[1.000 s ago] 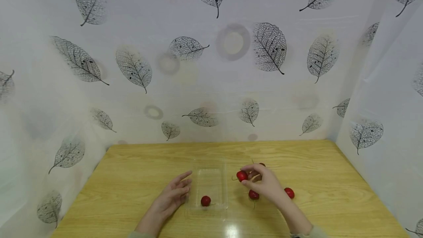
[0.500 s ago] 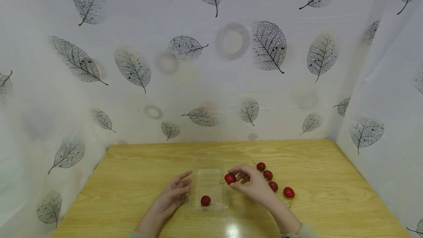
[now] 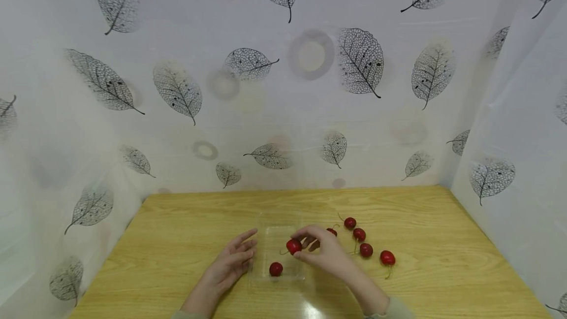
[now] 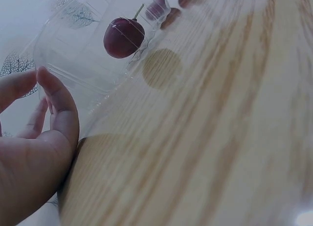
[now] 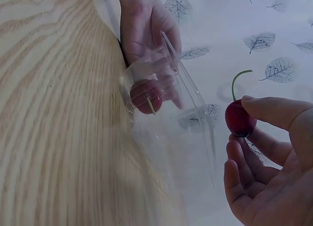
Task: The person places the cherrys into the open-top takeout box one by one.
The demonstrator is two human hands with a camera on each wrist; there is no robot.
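A clear plastic box point(image 3: 283, 230) stands on the table with one dark red cherry point(image 3: 276, 269) inside, toward its near side. My right hand point(image 3: 325, 255) pinches another cherry point(image 3: 294, 246) between thumb and fingertips, over the right part of the box. Its green stem curves up in the right wrist view, where the held cherry point(image 5: 240, 119) shows beside the box's wall. Along the box's left side lies my left hand point(image 3: 230, 262), fingers extended and relaxed; in the left wrist view its fingertips point(image 4: 43, 75) are right at the wall.
Several loose cherries lie right of the box, among them one at the back point(image 3: 350, 223) and one farthest right point(image 3: 387, 258). The wooden table point(image 3: 199, 210) ends at a white leaf-printed sheet point(image 3: 301, 102) behind and at both sides.
My right hand has carried its cherry leftward from beside the box to over it, uncovering loose cherries behind it. The left hand has stayed in place.
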